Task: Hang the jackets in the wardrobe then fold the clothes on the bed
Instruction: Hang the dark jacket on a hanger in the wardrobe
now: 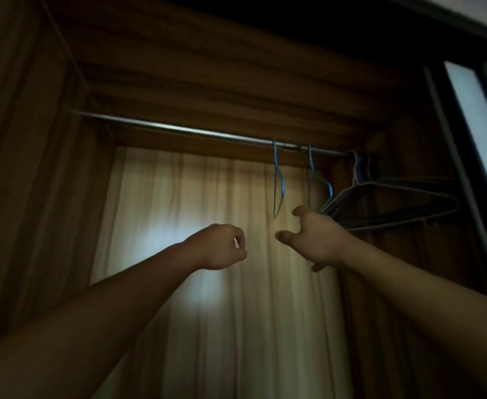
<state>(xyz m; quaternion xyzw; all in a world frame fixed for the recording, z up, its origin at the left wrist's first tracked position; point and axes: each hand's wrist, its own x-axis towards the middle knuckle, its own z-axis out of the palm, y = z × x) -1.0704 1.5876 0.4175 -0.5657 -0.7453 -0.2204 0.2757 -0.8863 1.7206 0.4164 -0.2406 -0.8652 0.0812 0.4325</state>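
Reaching up into wardrobe [150,82], both arms raised.
Item: wire hangers. Two blue hangers [275,159] hung singly on rail [179,130]; hanger bunch [395,213] crowded at right end.
Handling, as I judge: light, thin, springy, apt to swing and tangle. Best taken at shoulder bend under hook, one at a time.
Right hand [320,240]: fingers spread, empty, just under second blue hanger; contact not clear.
Left hand [219,249]: curled to fist, nothing plainly held; pale sliver at fingers too small to name.
Jackets: not in view.
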